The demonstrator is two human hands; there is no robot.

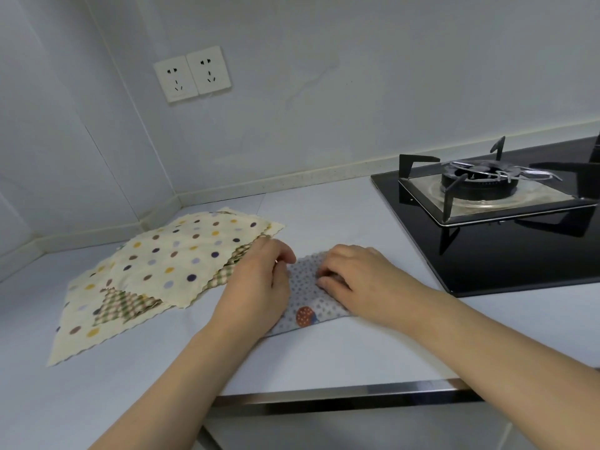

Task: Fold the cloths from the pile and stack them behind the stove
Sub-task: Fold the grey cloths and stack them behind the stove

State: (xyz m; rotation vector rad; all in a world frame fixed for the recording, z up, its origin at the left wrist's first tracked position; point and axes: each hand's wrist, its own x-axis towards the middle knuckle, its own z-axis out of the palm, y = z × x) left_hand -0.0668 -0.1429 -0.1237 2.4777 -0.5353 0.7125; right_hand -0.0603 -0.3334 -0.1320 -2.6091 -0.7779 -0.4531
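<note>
Between pile (168,267) and stove (493,203), both hands press the grey cloth (306,297) flat: left hand (259,284) pinching its edge, right hand (354,277) fingers curled, creasing the fold.

Matt textured cloth (305,287), glossy black glass stove (487,241), smooth countertop (324,358).

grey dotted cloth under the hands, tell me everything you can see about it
The grey cloth is a soft fabric covered in small pale dots, with one round reddish-brown spotted motif near its front edge. It lies flat on the white countertop, already folded into a compact shape, between the pile of cream polka-dot cloths and the stove. The left hand rests on its left side, and the right hand presses on its right side with curled fingers. Both hands hide much of it.
</note>
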